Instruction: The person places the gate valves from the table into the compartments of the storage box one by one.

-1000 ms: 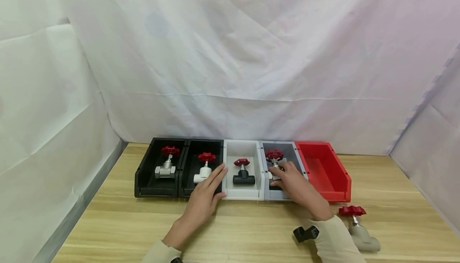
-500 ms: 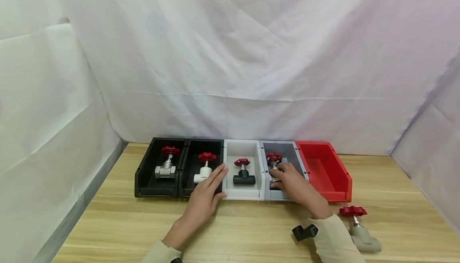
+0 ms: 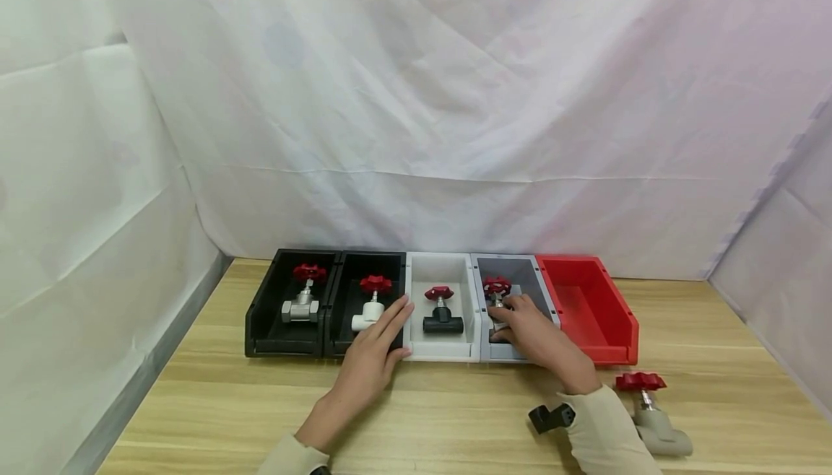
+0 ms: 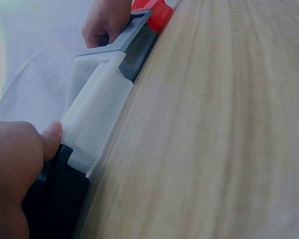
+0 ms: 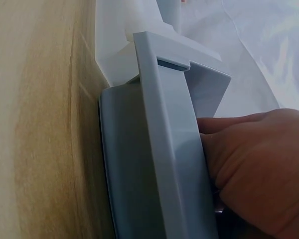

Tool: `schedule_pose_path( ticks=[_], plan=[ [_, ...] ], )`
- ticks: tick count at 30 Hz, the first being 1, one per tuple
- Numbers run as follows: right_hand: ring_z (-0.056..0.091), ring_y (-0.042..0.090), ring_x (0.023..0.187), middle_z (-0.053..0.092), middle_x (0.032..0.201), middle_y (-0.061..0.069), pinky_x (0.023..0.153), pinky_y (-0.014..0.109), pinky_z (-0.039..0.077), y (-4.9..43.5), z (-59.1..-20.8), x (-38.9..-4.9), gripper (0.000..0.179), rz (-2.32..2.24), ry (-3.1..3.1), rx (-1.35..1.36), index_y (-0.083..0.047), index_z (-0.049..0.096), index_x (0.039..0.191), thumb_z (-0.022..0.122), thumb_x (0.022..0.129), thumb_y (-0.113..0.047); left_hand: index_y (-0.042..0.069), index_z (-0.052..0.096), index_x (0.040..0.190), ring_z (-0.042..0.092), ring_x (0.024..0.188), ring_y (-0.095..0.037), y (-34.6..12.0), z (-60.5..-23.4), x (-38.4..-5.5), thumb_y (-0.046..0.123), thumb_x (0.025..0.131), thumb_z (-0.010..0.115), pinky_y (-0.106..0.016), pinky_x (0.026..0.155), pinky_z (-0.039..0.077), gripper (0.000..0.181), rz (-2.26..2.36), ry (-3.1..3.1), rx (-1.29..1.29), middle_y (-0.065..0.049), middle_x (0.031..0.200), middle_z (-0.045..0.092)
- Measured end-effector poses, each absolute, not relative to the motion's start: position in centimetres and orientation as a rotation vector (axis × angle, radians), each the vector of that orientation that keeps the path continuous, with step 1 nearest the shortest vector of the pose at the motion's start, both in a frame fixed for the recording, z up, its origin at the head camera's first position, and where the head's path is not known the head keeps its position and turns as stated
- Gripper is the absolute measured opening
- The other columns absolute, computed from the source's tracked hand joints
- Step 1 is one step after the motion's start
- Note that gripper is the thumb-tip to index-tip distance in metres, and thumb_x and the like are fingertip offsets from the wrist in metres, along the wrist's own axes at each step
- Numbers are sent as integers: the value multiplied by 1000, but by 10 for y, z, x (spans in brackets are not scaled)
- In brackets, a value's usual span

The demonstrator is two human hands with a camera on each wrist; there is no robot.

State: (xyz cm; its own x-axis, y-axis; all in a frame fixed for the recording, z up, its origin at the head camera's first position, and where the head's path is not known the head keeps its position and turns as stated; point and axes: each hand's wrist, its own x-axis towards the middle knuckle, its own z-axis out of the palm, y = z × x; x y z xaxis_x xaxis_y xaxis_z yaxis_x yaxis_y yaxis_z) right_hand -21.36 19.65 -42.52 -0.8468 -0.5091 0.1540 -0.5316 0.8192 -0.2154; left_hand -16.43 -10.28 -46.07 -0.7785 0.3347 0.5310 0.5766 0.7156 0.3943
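Observation:
My right hand (image 3: 539,334) reaches into the grey bin (image 3: 528,270), thumb and fingers around the metal body of a gate valve with a red handwheel (image 3: 497,286). Fingers cover part of that body. In the right wrist view the grey bin's front wall (image 5: 164,134) hides the fingertips. My left hand (image 3: 370,359) rests with fairly straight fingers along the border of the second black bin (image 3: 344,262) and the white bin (image 3: 438,261). Its thumb lies at their front edge. A white valve (image 3: 369,312) stands beside those fingers; a black valve (image 3: 443,320) sits in the white bin.
The leftmost black bin (image 3: 260,316) holds another metal valve (image 3: 301,307). At the row's right end stands a red bin (image 3: 578,309). A beige valve with a red handwheel (image 3: 659,428) lies on the wooden table (image 3: 455,417) near my right sleeve. White cloth hangs behind.
The metal valve in the grey bin has shifted slightly toward the front and right under my right hand. My left hand has stayed in place.

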Motion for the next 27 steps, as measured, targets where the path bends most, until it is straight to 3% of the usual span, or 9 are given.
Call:
schedule_pose_path(
  ticks=[27],
  plan=[
    [55, 31, 97, 60, 106, 17, 76, 41, 53, 196, -421, -212, 46, 431, -2938, 824, -8, 67, 121, 80, 77, -13, 20, 35, 149, 57, 112, -25, -103, -461, -164, 19, 85, 73, -45, 89, 46, 75, -760, -2529, -688, 8, 155, 26]
  ],
)
